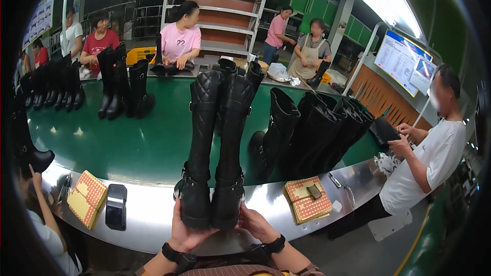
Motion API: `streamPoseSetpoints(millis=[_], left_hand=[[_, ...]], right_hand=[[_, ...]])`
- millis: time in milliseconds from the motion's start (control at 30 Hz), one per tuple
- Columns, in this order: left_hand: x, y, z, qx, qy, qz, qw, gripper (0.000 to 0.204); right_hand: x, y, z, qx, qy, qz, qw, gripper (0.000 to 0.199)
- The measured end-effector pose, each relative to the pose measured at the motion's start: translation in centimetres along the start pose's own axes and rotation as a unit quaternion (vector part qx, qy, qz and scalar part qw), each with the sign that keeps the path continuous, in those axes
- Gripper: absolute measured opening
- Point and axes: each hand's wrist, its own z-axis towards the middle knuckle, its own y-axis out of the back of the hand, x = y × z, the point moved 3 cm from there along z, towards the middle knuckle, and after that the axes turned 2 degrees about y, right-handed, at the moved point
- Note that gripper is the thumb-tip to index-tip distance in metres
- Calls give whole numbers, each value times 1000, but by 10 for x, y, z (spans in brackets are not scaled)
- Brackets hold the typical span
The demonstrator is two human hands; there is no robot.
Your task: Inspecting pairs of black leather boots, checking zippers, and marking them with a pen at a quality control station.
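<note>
Currently holding two tall, black, buckled boots (202, 133).
Curling fingers of left hand (185, 232) and right hand (258, 226) around heels (196, 217), before flat green tabletop (117, 145).

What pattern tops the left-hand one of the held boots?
Diamond quilting, in black, across the boot's top; it shows best in the head view.

Footwear workshop, green worktable (123, 143), boot rows (53, 84), several workers (180, 46)

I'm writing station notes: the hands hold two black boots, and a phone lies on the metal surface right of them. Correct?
Not quite: the head view shows the phone on the metal surface left of the held boots, not right.
</note>
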Motion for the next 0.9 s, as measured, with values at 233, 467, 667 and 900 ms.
streamPoseSetpoints(millis=[233, 467, 667, 900], left_hand=[[0, 3, 4, -13, -10, 15, 1000, 91], [0, 1, 4, -16, -14, 20, 1000, 87], [0, -1, 4, -12, -14, 13, 1000, 84], [1, 3, 4, -20, -13, 3, 1000, 85]], right_hand=[[5, 1, 2, -6, 13, -2, 1000, 49], [3, 3, 2, -10, 15, 6, 1000, 47], [1, 4, 3, -36, 12, -3, 999, 46], [8, 5, -2, -69, 100, -105, 987, 45]])
